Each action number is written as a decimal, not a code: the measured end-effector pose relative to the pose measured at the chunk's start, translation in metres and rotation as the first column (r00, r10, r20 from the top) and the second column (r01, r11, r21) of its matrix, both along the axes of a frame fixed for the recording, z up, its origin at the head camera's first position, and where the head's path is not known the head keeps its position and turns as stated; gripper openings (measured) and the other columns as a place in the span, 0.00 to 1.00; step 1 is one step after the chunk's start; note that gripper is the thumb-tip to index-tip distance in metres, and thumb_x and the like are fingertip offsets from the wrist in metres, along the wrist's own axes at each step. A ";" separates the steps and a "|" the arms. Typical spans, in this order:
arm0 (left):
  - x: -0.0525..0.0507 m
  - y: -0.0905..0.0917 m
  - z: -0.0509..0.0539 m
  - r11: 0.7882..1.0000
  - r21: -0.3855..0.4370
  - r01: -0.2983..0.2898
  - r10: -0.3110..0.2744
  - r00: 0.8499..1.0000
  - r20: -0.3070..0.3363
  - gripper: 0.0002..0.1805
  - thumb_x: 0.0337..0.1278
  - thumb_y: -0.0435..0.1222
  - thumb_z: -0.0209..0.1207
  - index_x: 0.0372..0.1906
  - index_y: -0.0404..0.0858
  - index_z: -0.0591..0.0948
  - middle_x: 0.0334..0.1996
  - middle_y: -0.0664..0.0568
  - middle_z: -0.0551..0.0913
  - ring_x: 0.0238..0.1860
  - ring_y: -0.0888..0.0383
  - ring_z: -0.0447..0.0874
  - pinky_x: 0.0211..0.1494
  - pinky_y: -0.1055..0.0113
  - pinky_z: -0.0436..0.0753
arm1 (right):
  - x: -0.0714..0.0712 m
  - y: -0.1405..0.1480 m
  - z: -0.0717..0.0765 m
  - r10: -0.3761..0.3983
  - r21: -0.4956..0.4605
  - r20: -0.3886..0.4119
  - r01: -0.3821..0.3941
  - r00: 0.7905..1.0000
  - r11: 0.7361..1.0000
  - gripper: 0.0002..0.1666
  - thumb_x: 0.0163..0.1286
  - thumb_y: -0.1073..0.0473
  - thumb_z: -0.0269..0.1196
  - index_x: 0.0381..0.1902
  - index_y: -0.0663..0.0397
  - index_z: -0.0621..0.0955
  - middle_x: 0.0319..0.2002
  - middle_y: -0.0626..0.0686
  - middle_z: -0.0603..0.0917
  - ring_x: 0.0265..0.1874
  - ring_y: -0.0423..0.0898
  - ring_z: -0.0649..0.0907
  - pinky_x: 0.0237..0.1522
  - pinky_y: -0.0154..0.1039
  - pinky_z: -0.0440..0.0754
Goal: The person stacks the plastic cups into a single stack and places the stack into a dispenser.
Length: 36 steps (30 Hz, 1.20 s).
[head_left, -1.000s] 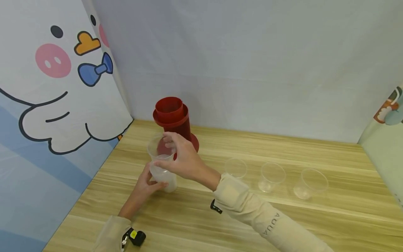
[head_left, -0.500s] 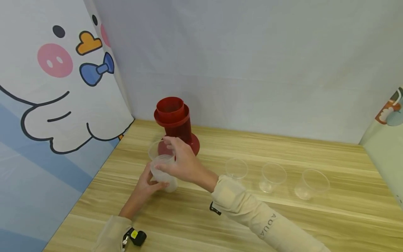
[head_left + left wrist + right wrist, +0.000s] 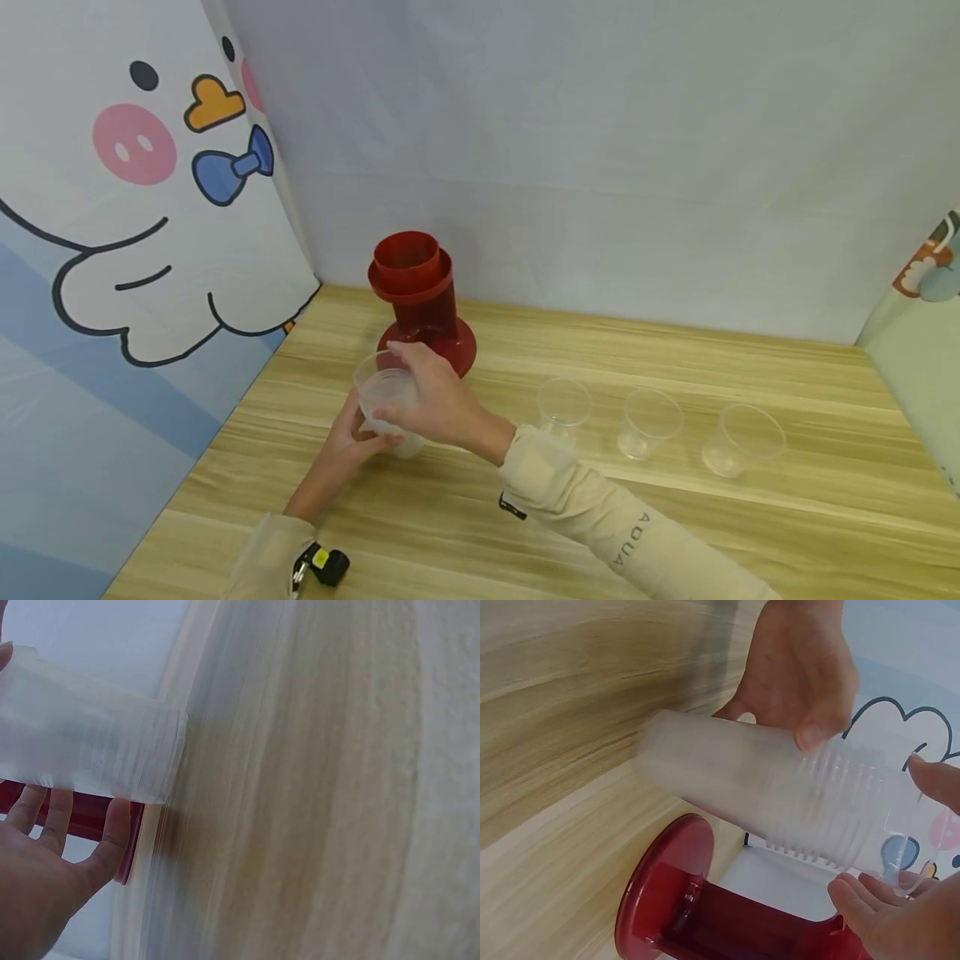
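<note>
A stack of clear plastic cups (image 3: 735,765) stands upright on the table at the left of the head view. My left hand (image 3: 341,450) grips it low, thumb on the near side and fingers around the other; the left wrist view shows those fingers against the cup wall (image 3: 82,735). At the stack's top, my right hand (image 3: 442,400) holds the uppermost cup near its rim between thumb and fingers. That cup sits nested in the stack, its rim standing a little above the others. Just behind the hands rises a red cup-shaped tube on a round base (image 3: 426,312).
To the right, three single clear cups stand apart in a row: one nearest my right sleeve (image 3: 564,404), a middle one (image 3: 651,417) and a far-right one (image 3: 742,437). A pale cloth wall (image 3: 585,167) closes the back, and a cartoon-printed one (image 3: 150,250) the left.
My right hand has moved down with the top cup, which has sunk deeper into the stack. My left hand keeps its grip in the same place.
</note>
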<state>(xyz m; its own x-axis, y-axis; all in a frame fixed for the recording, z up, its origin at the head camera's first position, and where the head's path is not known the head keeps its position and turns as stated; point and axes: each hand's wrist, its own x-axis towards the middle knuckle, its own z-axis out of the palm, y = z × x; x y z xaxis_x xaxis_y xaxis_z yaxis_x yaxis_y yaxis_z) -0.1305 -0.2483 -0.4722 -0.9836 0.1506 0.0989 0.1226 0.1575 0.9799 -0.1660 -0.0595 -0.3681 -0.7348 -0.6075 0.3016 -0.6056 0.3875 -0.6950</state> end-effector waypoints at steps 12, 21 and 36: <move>0.000 0.001 0.002 1.000 0.018 0.000 -0.001 1.000 0.019 0.45 0.53 0.30 0.63 0.72 0.46 0.53 0.66 0.47 0.60 0.61 0.53 0.61 0.51 0.67 0.76 | 0.001 0.000 -0.009 0.005 0.026 0.000 -0.005 1.000 1.000 0.44 0.56 0.50 0.70 0.66 0.60 0.66 0.61 0.56 0.72 0.59 0.47 0.71 0.61 0.45 0.68; 0.000 0.001 0.002 1.000 0.015 -0.012 0.012 1.000 0.024 0.45 0.52 0.30 0.64 0.72 0.44 0.53 0.65 0.46 0.61 0.59 0.50 0.61 0.48 0.66 0.77 | 0.001 0.001 -0.017 0.010 -0.029 0.005 -0.010 1.000 1.000 0.40 0.56 0.52 0.71 0.62 0.63 0.70 0.58 0.55 0.75 0.55 0.48 0.74 0.55 0.42 0.73; 0.000 0.002 0.002 0.999 0.002 -0.032 0.032 0.999 0.013 0.42 0.51 0.29 0.64 0.70 0.41 0.56 0.61 0.46 0.64 0.57 0.55 0.65 0.49 0.65 0.77 | 0.005 0.010 -0.023 0.011 -0.081 0.010 -0.010 1.000 0.997 0.36 0.56 0.55 0.71 0.60 0.63 0.72 0.57 0.56 0.76 0.51 0.47 0.76 0.50 0.37 0.76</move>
